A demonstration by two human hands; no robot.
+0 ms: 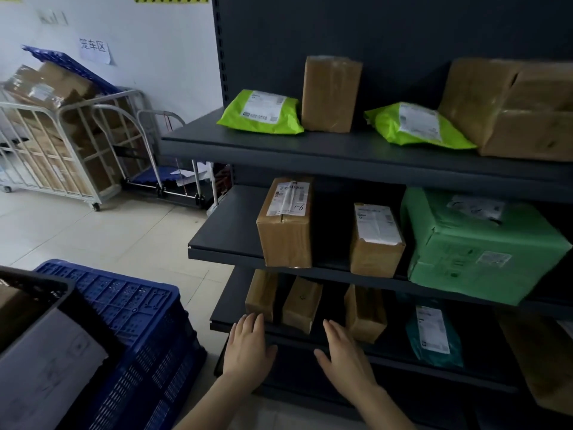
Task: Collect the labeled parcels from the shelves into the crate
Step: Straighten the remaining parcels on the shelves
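My left hand [248,346] and my right hand [345,355] reach with straight fingers toward the lower shelf [310,339], holding nothing. Between and just beyond them stand three small brown boxes: one [262,294] by my left fingertips, one [302,305] in the middle, one [364,315] past my right hand. A teal labeled bag [434,333] lies further right. On the middle shelf sit a labeled brown box [285,221], a smaller labeled box [375,240] and a green wrapped parcel [477,243]. The blue crate [133,330] stands on the floor at the lower left.
The top shelf [279,144] carries two lime-green labeled bags [263,111] [415,125], an upright brown box [330,93] and a large carton [511,107]. A grey bin rim [37,287] sits at the near left. Metal roll cages [62,144] with cartons stand by the wall.
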